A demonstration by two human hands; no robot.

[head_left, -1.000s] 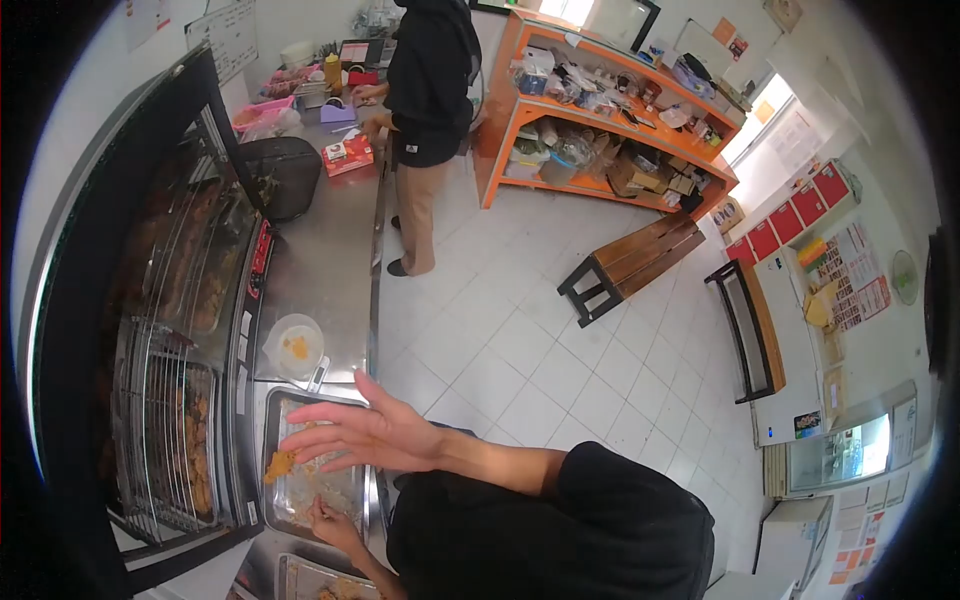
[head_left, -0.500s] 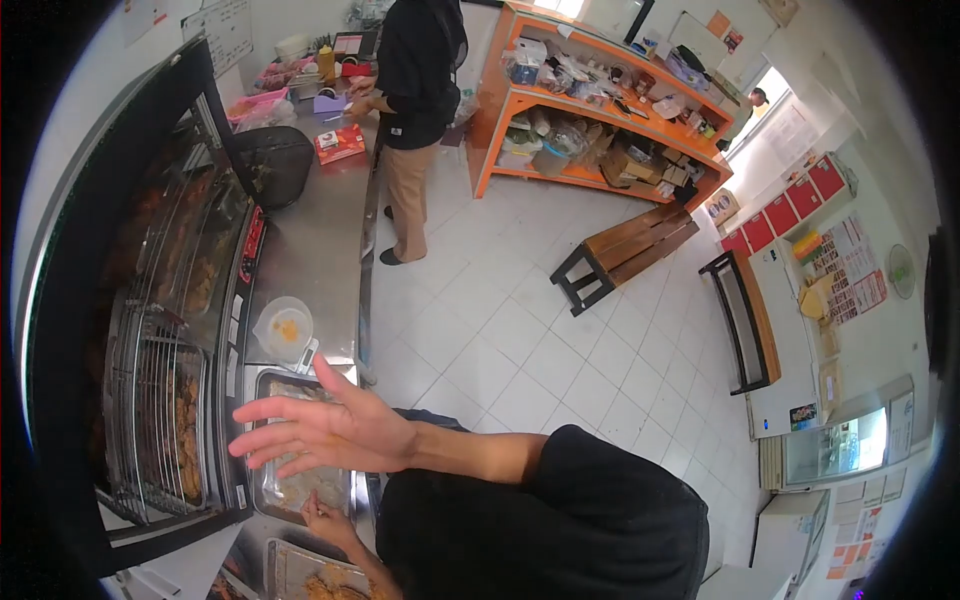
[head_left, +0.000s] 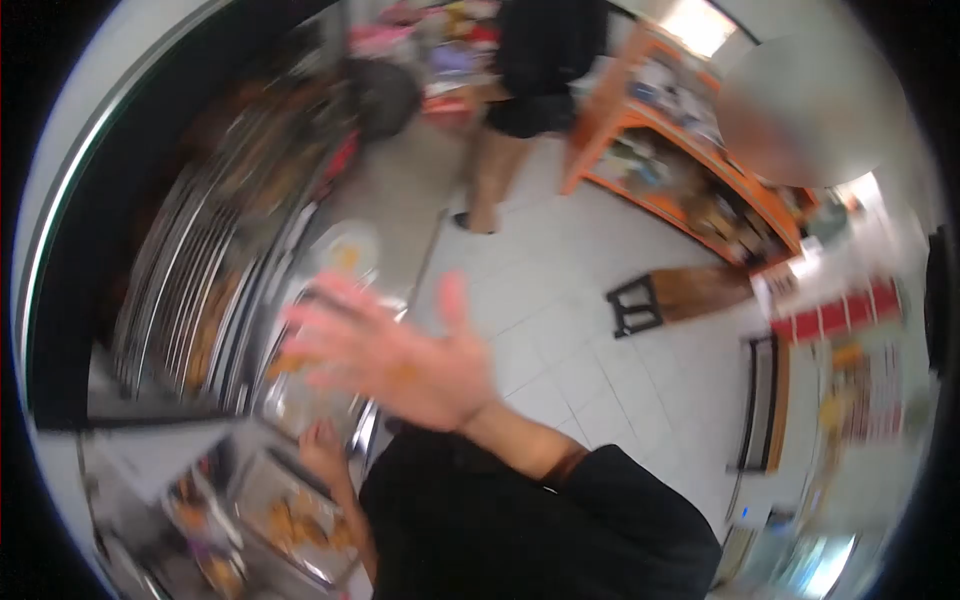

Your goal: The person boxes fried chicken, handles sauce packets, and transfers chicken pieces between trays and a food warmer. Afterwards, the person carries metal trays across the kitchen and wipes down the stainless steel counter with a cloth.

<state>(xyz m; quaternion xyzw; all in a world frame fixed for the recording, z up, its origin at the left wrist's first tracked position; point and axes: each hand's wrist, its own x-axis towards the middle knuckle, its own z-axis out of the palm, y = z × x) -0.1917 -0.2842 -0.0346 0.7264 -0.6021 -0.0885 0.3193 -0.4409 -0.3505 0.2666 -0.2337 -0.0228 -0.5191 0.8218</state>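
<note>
My right hand (head_left: 400, 360) is raised with fingers and thumb spread, palm toward the camera, an orange smear on it. It holds nothing and hangs over a metal tray (head_left: 285, 408), where orange crumbs show behind the fingertips. Lower down, my left hand (head_left: 322, 448) has its fingers curled together at the tray's near edge; motion blur hides anything between them. Another tray (head_left: 245, 485) below it holds several orange-brown food pieces (head_left: 305, 522). Above my right hand stands a white bowl (head_left: 350, 245) with orange bits inside.
A glass display case with wire racks (head_left: 180, 290) lines the left. Another person (head_left: 545, 70) stands at the steel counter (head_left: 405, 190). An orange shelf (head_left: 700, 215), a wooden bench (head_left: 700, 292) and red panels (head_left: 840, 312) are to the right. A round blur covers the upper right.
The view has swung, shifting the room rightward and blurring it. My right hand remains spread. More of the lower tray shows. A large round blur has appeared at upper right.
</note>
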